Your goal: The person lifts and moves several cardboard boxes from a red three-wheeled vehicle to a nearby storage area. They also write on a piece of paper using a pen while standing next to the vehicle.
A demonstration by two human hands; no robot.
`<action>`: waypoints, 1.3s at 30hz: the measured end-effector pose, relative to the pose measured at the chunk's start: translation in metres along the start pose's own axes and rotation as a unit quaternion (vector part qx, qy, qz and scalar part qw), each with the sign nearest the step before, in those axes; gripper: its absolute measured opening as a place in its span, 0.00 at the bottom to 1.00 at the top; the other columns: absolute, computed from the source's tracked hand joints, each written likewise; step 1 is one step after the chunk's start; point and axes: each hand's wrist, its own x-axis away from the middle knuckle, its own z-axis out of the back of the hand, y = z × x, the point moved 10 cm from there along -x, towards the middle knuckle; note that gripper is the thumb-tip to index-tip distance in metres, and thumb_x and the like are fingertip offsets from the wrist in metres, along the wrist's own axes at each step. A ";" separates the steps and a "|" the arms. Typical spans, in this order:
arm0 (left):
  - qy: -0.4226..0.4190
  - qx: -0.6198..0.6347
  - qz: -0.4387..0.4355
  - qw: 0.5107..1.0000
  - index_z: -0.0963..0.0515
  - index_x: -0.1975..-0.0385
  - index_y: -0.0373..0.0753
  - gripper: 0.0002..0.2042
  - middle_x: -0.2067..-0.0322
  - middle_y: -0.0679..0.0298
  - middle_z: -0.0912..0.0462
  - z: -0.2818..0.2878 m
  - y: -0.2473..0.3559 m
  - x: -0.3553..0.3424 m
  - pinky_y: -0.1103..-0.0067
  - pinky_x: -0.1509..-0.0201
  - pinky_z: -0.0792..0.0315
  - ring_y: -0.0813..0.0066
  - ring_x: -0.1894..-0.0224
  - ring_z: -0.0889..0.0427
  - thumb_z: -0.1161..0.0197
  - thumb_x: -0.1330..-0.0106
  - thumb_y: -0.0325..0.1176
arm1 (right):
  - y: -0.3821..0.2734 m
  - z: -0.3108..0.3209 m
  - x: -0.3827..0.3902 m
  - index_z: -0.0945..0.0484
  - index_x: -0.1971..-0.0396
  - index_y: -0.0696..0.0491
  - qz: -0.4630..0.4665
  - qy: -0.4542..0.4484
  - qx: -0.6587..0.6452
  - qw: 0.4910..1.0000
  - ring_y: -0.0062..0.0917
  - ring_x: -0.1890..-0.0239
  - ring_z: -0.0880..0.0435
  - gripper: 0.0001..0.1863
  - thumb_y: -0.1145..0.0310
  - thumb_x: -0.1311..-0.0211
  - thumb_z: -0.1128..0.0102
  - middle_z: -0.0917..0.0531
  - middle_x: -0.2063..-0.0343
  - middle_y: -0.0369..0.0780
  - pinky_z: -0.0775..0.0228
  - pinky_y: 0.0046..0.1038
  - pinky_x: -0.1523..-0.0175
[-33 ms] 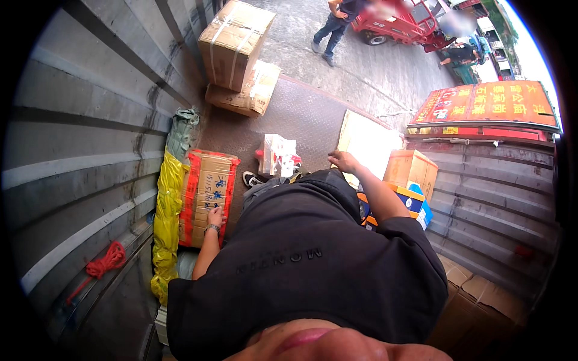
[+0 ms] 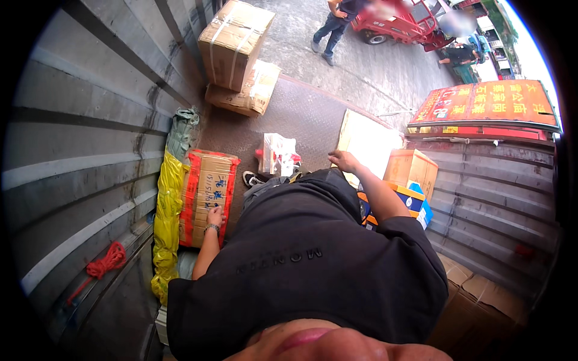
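My left hand (image 2: pixel 215 217), with a watch on its wrist, hangs over a brown cardboard box (image 2: pixel 201 186) edged in red tape and marked with dark handwriting. Its fingers are loosely curled, and nothing shows in them. Whether it touches the box I cannot tell. At my right hip is my right hand (image 2: pixel 344 161), fingers loosely stretched and holding nothing visible. Behind it lies a pale flat board (image 2: pixel 367 139). A clear plastic bag (image 2: pixel 279 154) with red and white contents sits on the floor near my shoe (image 2: pixel 251 179).
Two stacked cartons (image 2: pixel 236 45) stand far left, by the ridged metal wall (image 2: pixel 90 126). A long yellow wrapped bundle (image 2: pixel 168 216) lies along that wall. To my right are an orange-brown box (image 2: pixel 412 170) and a blue-orange box (image 2: pixel 409 200). Outside, a person (image 2: pixel 337 24) stands near a red cargo tricycle (image 2: pixel 394 21).
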 end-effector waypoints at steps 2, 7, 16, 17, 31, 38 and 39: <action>0.003 0.026 -0.003 1.000 0.26 0.52 0.41 0.14 0.69 0.64 0.22 0.006 0.002 -0.003 0.79 0.85 0.33 0.75 0.80 0.24 0.43 0.28 0.43 | 0.003 0.000 0.000 0.24 0.44 0.56 0.001 0.005 -0.003 1.000 0.41 0.47 0.19 0.25 0.53 0.31 0.48 0.18 0.51 0.50 0.29 0.34 0.41; -0.005 0.086 0.019 0.996 0.27 0.53 0.41 0.12 0.74 0.66 0.24 0.030 0.005 -0.011 0.80 0.86 0.37 0.77 0.83 0.27 0.44 0.27 0.42 | -0.001 0.000 -0.002 0.24 0.44 0.56 0.003 -0.001 -0.007 1.000 0.40 0.47 0.18 0.25 0.53 0.30 0.48 0.17 0.51 0.50 0.29 0.33 0.41; 0.048 0.069 0.017 0.996 0.26 0.51 0.42 0.15 0.70 0.65 0.21 0.042 -0.015 0.005 0.79 0.83 0.34 0.77 0.80 0.24 0.41 0.29 0.44 | -0.028 0.008 -0.035 0.25 0.43 0.56 0.042 -0.010 -0.008 0.999 0.40 0.45 0.19 0.25 0.53 0.30 0.48 0.18 0.50 0.50 0.30 0.33 0.40; 0.041 0.075 -0.007 0.996 0.25 0.52 0.40 0.15 0.69 0.65 0.20 0.041 -0.020 0.001 0.80 0.83 0.33 0.78 0.79 0.24 0.41 0.29 0.44 | -0.027 0.006 -0.039 0.24 0.43 0.55 0.047 -0.014 -0.023 0.999 0.39 0.45 0.19 0.25 0.53 0.30 0.48 0.18 0.49 0.50 0.30 0.33 0.40; 0.092 -0.015 0.046 0.995 0.24 0.53 0.39 0.17 0.69 0.66 0.20 0.025 -0.041 0.077 0.79 0.76 0.28 0.76 0.73 0.19 0.43 0.30 0.47 | -0.035 0.007 -0.082 0.22 0.46 0.57 0.033 -0.051 -0.069 0.996 0.35 0.47 0.18 0.24 0.53 0.32 0.44 0.17 0.52 0.49 0.29 0.32 0.42; 0.113 0.025 0.033 0.993 0.25 0.49 0.40 0.18 0.63 0.64 0.18 0.002 0.005 0.057 0.79 0.73 0.25 0.76 0.70 0.18 0.44 0.29 0.47 | 0.012 0.023 -0.102 0.25 0.43 0.60 -0.037 -0.087 -0.104 0.990 0.29 0.47 0.20 0.24 0.57 0.29 0.46 0.17 0.51 0.45 0.31 0.28 0.41; 0.116 0.052 0.025 0.992 0.25 0.48 0.41 0.19 0.61 0.64 0.17 -0.004 0.014 0.057 0.79 0.71 0.24 0.76 0.69 0.18 0.45 0.28 0.48 | 0.018 0.024 -0.111 0.25 0.43 0.60 -0.034 -0.096 -0.096 0.990 0.29 0.47 0.20 0.24 0.57 0.29 0.46 0.17 0.51 0.45 0.31 0.28 0.41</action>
